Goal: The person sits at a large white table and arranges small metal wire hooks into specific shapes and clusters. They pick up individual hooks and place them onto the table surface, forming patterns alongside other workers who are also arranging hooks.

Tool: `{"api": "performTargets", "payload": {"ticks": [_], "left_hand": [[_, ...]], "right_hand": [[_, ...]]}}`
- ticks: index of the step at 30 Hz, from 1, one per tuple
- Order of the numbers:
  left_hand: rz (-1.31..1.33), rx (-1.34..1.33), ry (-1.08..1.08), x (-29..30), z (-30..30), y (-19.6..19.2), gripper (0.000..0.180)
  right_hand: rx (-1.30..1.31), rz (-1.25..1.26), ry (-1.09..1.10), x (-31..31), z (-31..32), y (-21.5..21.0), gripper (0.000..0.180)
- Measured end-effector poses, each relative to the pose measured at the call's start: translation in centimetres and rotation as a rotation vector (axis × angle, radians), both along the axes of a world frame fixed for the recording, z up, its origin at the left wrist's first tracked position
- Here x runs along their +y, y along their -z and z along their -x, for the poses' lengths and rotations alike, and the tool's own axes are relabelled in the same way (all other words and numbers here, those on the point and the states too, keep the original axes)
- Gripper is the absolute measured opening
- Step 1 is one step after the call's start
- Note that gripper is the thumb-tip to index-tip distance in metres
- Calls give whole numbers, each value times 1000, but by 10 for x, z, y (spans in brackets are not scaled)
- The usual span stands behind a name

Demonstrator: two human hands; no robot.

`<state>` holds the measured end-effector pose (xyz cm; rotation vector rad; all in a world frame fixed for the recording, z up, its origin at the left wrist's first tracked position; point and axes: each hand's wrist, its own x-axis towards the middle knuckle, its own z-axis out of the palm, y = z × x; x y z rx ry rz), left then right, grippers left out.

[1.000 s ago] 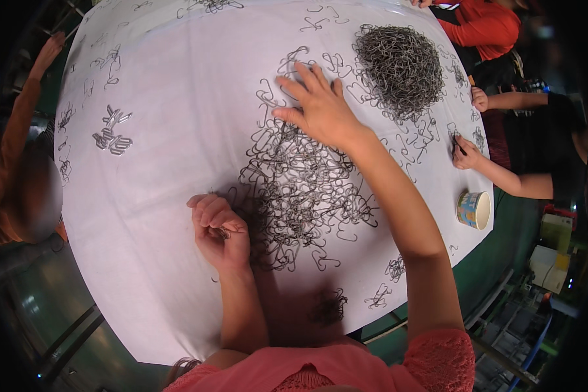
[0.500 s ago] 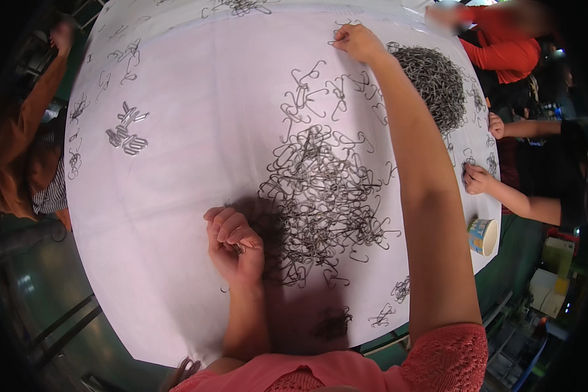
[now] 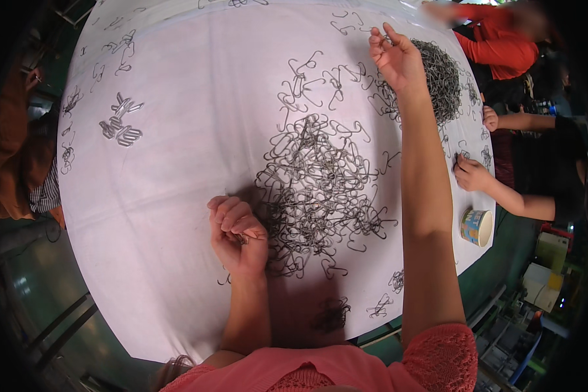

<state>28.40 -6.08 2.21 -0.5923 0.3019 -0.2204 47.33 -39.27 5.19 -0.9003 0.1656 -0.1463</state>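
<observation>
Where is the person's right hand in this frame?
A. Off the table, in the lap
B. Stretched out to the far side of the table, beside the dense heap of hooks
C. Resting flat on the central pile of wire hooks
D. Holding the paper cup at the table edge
B: the right hand is extended across the white table, fingers raised beside the dense heap of hooks, well beyond the central pile.

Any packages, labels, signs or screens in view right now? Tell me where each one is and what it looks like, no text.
Paper cup: right edge of the white table, near a co-worker's hand; round, printed blue and yellow wrap.
Boxes: on the floor beyond the table, lower right; pale yellowish, blocky, too blurred to tell more.
No signs or screens visible.
</observation>
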Motion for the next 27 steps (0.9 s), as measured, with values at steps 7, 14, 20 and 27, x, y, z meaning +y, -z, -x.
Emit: {"api": "performTargets", "payload": {"ticks": [7,14,20,27], "left_hand": [[-2,11,6,0,0,1,15],[2,15,0,0,-1,0,15],[-27,25,-9,1,0,0,18],[-15,18,6,0,4,-1,15]], "right_hand": [[72,463,-17,-44,-48,3,25],[102,1710,18,-57,-117,21,17],[177,2016,151,-8,-111,29,20],[166,2169,138,-18,-92,31,19]]}}
